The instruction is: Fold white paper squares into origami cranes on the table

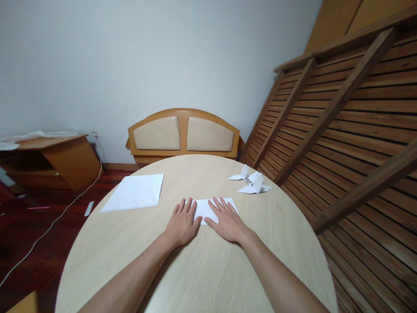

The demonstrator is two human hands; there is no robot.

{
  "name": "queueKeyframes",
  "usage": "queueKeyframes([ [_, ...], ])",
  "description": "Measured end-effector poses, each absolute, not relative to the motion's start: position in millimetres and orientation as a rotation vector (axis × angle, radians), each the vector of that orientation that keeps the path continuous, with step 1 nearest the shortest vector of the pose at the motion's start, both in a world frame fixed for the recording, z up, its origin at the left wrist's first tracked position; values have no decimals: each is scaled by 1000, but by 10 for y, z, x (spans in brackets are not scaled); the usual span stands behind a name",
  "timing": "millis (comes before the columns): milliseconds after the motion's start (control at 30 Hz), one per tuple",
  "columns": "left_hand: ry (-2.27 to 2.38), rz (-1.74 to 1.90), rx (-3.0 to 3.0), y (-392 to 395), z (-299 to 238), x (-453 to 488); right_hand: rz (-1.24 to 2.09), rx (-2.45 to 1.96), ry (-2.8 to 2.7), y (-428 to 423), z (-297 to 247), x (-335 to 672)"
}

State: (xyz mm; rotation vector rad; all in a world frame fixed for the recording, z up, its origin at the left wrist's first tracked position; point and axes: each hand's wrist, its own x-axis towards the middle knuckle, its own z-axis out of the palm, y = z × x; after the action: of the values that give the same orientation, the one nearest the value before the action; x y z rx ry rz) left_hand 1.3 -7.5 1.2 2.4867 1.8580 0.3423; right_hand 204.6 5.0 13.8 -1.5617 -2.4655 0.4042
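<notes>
Just below frame centre, the left hand (182, 224) and right hand (228, 222) press flat, fingers spread, gripping nothing, on folded paper (208, 208) lying crosswise between them on the bench (202, 274).

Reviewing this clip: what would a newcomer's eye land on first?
Both hands, left hand and right hand, lie flat on a small white paper at the middle of the round table. A paper stack lies far left; folded paper figures sit far right.
</notes>
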Motion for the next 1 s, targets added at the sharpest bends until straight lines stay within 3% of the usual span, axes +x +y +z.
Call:
queueKeyframes([
  [233, 2120, 542, 2446, -38, 67, -48, 363, -1646, -2418, 113, 96, 2186],
  [333, 1839, 646, 2613, -45, 99, -2, 330, -1622, -2406, 85, 136, 2149],
  [500, 1448, 442, 2643, -56, 48, 73, 348, -1393, -2482, 25, 181, 2045],
  [1000, 1878, 327, 2441, -13, 43, -96, 346, -1799, -2258, 218, 12, 2403],
])
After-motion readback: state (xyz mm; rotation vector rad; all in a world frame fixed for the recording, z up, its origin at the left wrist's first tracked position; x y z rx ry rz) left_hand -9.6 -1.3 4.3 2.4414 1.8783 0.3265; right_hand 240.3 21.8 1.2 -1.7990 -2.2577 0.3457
